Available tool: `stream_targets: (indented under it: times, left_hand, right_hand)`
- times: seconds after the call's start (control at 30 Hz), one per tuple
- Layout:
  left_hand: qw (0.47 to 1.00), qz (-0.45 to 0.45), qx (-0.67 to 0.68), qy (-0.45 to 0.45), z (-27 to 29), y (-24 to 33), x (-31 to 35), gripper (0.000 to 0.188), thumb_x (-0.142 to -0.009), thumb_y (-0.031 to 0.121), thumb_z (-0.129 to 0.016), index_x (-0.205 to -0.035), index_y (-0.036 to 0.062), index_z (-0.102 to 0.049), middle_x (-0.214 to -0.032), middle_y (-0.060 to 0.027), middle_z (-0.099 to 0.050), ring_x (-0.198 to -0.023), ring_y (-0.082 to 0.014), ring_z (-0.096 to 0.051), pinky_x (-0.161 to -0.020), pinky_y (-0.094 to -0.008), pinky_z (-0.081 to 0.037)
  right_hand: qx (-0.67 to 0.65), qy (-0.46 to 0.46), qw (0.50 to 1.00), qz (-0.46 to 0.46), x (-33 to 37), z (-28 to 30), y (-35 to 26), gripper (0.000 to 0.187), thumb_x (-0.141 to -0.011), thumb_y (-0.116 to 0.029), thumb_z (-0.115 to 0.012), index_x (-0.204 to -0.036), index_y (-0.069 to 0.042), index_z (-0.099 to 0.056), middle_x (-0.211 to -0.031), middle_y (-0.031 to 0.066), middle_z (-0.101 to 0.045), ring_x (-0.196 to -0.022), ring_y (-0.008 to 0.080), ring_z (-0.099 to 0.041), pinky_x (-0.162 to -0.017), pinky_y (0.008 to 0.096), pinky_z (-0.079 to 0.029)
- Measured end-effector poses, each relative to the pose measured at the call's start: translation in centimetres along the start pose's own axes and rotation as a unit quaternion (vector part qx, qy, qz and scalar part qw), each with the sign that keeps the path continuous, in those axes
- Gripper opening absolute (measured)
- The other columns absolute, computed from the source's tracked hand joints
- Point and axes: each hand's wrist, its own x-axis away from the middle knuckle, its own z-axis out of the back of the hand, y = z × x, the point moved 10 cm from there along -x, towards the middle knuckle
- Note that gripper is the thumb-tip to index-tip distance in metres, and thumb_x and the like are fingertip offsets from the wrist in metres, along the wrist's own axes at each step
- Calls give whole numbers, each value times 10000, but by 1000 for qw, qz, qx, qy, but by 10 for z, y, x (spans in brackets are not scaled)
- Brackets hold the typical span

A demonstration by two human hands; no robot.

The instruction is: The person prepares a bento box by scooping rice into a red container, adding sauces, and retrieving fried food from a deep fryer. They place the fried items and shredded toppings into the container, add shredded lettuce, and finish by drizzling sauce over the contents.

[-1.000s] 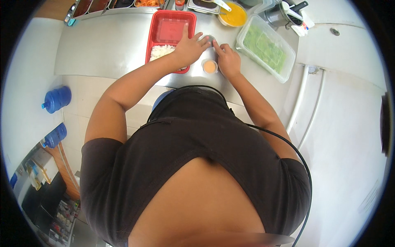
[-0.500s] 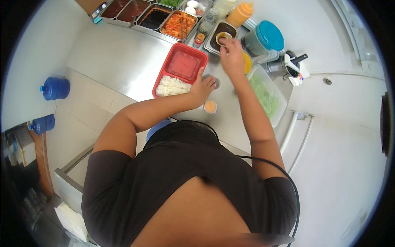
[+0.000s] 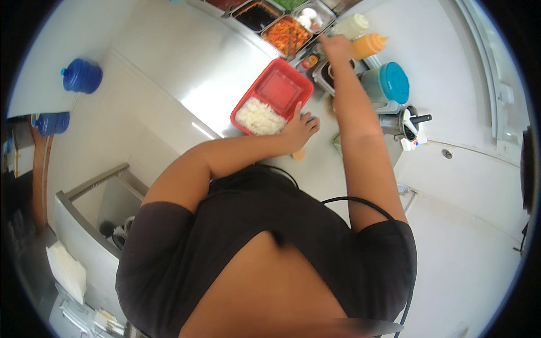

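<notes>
My left hand (image 3: 301, 130) rests at the right edge of a red two-compartment tray (image 3: 280, 89), its thumb along the rim and its fingers spread. White rice (image 3: 259, 117) fills the tray's nearer compartment; the farther one shows bare red. Below that hand, a small cup of orange sauce (image 3: 298, 154) is partly covered. My right hand (image 3: 337, 49) reaches forward over a metal pan of dark sauce (image 3: 325, 78), its fingertips by the small jars beside the squeeze bottles. Whether those fingers grip anything is hidden.
Metal pans of orange-red shredded food (image 3: 287, 35), dark sauce (image 3: 258, 15) and eggs (image 3: 309, 17) line the back. Pale (image 3: 350, 25) and orange (image 3: 369, 45) squeeze bottles, a teal-lidded pitcher (image 3: 394, 83) and a metal utensil pot (image 3: 403, 123) stand right. Blue water jugs (image 3: 83, 76) sit left.
My right hand has left the small cup at the dark-sauce pan and moved forward to the jars. My left hand stays at the tray. The whole view has turned and shifted.
</notes>
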Motion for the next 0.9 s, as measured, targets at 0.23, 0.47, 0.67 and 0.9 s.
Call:
stream_targets:
  times: [0.23, 0.47, 0.67, 0.9]
  left_hand:
    - [953, 100, 217, 187, 96, -92, 29, 439, -803, 205, -513, -1235, 137, -477, -1203, -86, -508, -1100, -244, -494, -956, -506, -313]
    - [849, -27, 494, 185, 177, -164, 32, 596, -757, 311, -686, -1259, 88, -453, -1198, -160, -506, -1119, -233, -487, -942, -318, -376]
    - [773, -65, 614, 146, 151, -107, 42, 528, -749, 318, -707, -1172, 63, -521, -999, -82, -601, -919, -163, -570, -795, -309, -446]
    - [822, 88, 526, 199, 85, -160, 93, 495, -788, 274, -656, -1219, 87, -498, -1131, -95, -553, -1006, -200, -554, -846, -311, -448]
  right_hand:
    - [-53, 141, 983, 105, 48, 127, -6, 621, -695, -527, -636, -1004, 11, -634, -919, 202, -626, -880, 309, -603, -775, 371, -469]
    - [-265, 17, 947, 181, 173, 168, -27, 390, -774, -214, -685, -1106, -29, -594, -1029, 86, -580, -906, 131, -555, -775, 254, -462]
    - [-567, 112, 814, 54, 247, 115, -3, 532, -752, -148, -725, -1208, -7, -489, -1114, 86, -543, -999, 171, -536, -825, 302, -465]
    - [-532, 86, 841, -47, 310, 57, 34, 605, -747, -153, -734, -1244, 29, -439, -1097, 102, -528, -1007, 177, -528, -841, 310, -458]
